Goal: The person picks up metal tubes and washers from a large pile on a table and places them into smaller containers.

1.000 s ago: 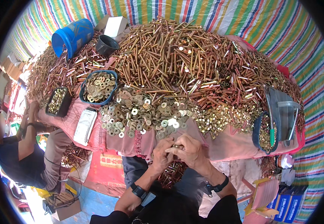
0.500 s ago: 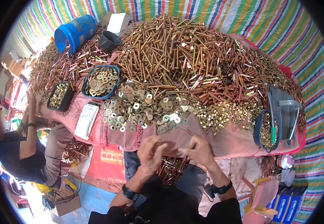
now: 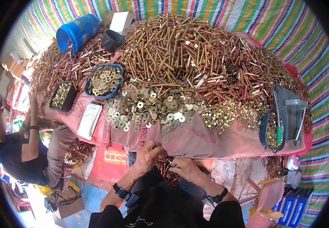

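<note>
Both hands are close together at the near edge of the pink cloth (image 3: 164,150). My left hand (image 3: 148,155) has its fingers curled closed; what they hold, if anything, is hidden. To its right my right hand (image 3: 187,168) is closed in a pinch, its contents too small to make out. Below and between them, bronze-coloured metal rods (image 3: 165,167) show near my lap. Ahead lies a pile of flat washers (image 3: 141,104), with a single washer (image 3: 166,140) nearer my left hand. Small brassy nuts (image 3: 229,116) are heaped to the right of the washers.
A large mound of metal rods and tubes (image 3: 179,57) fills the far side. A blue-rimmed washer basin (image 3: 122,81), a black tray (image 3: 72,95) and a blue bucket (image 3: 90,28) stand left. At right is a tub of nuts (image 3: 264,131). Another person (image 3: 24,142) sits at far left.
Both hands have come down and nearer to me, off the cloth to its near edge. The right hand has also moved left. A single washer now shows on the cloth.
</note>
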A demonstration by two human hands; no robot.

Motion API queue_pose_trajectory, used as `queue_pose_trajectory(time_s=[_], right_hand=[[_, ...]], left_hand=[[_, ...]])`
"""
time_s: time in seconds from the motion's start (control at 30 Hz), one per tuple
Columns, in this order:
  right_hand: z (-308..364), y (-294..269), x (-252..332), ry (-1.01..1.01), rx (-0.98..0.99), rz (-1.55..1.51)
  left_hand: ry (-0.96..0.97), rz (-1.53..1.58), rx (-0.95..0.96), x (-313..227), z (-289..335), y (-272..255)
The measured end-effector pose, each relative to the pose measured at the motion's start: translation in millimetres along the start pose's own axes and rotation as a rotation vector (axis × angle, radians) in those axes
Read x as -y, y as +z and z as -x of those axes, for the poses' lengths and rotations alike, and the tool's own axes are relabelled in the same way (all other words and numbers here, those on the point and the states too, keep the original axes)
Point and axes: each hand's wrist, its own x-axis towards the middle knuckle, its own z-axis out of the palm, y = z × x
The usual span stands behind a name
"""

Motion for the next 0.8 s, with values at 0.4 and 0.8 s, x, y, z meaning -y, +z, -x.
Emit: queue_pose_trajectory(time_s=[0.4,0.8], right_hand=[[-36,-24,25,-0.068,-0.228,0.054],[-138,-85,43,-0.128,-0.557,0.276]], left_hand=[[-0.103,-0.016,0.207,6,-43,9],[0.003,-0.181,-0.027,12,-62,22]])
